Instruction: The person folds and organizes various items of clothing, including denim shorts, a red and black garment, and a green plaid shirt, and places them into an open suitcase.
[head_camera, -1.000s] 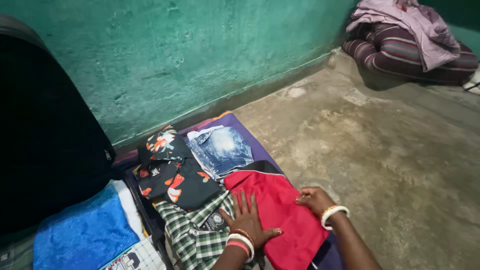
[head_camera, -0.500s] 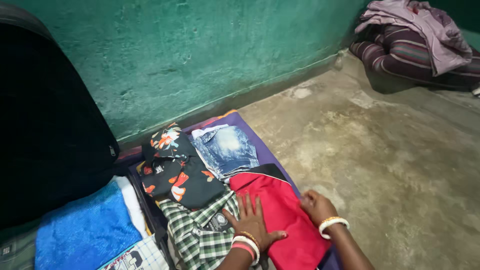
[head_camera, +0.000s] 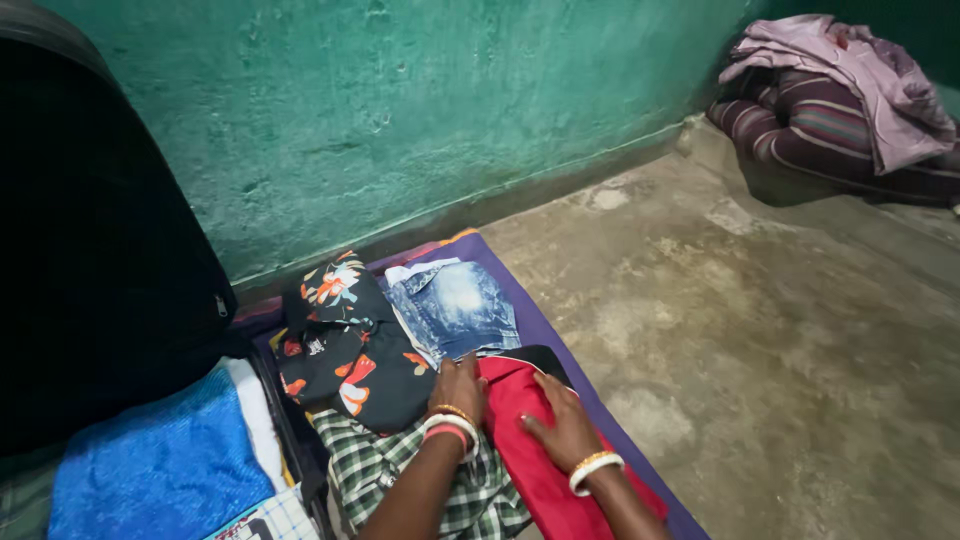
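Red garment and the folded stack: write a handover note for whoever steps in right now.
Left hand: flat on the near-left edge of the red garment, beside the black floral piece.
Right hand: palm pressed on the red garment.
Layout: the faded denim piece, the black floral piece and a green checked shirt lie folded on the purple mat. A blue cloth lies to the left.
Done: those three pieces look folded.
Left: the red garment is under both hands, apparently being smoothed. A heap of clothes sits at the far wall.
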